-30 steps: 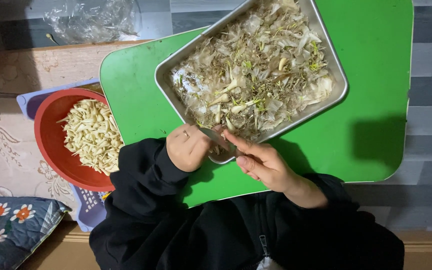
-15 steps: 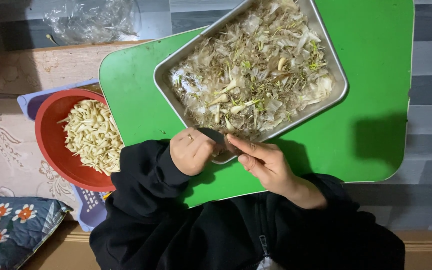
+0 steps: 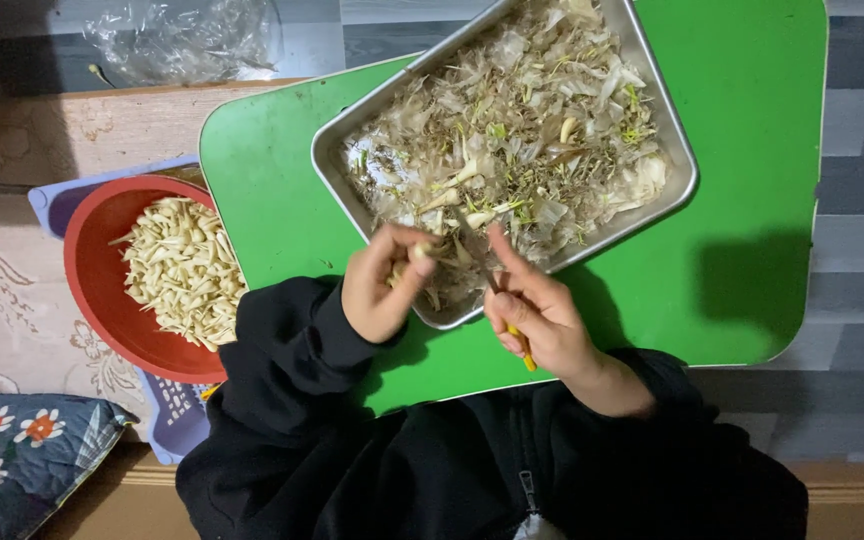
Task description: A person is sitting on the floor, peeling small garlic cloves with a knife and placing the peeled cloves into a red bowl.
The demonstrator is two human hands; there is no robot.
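Both hands have lifted slightly over the near corner of the rectangular metal tray (image 3: pixel 680 150) of papery trimmings at frame centre: left hand (image 3: pixel 380 285) pinching a small pale bulb (image 3: pixel 418 252), right hand (image 3: pixel 537 310) closed around a yellow-handled knife (image 3: pixel 518 340), best cutting shallowly, away from fingers.

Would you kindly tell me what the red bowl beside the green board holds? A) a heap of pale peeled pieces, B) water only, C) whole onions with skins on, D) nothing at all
A: the red bowl holds a heap of pale peeled pieces, while skins and scraps fill the metal tray.
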